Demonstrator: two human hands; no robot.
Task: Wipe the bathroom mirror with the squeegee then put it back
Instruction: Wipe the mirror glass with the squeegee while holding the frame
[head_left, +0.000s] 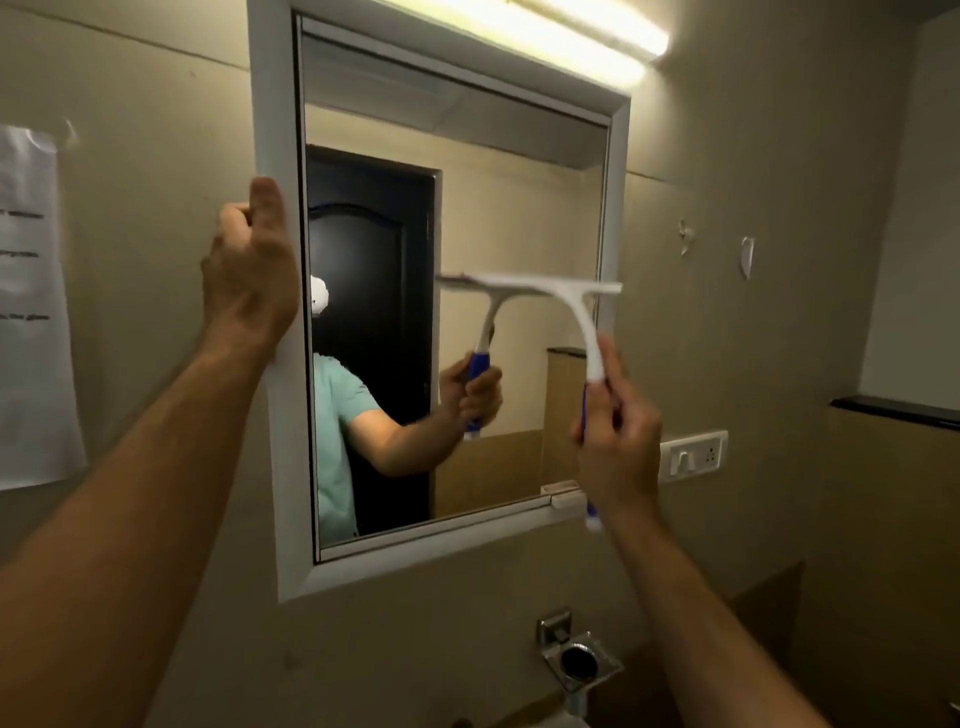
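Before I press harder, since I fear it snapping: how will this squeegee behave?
The squeegee probably feels light; the right hand holds it alone. Its thin curved white neck may flex slightly. The mirror frame may swing or shift, as the left hand steadies it.

squeegee (566, 306): white head, blue grip | mirror (498, 218) frame: white | wall (753, 156) right of mirror: beige | reflected door (363, 270): black | reflected shirt (335, 415): mint green

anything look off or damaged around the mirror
Only small things: two torn scraps of tape or paper cling to the wall right of the mirror, and the paper notice on the left hangs slightly crooked. The mirror and squeegee look intact.
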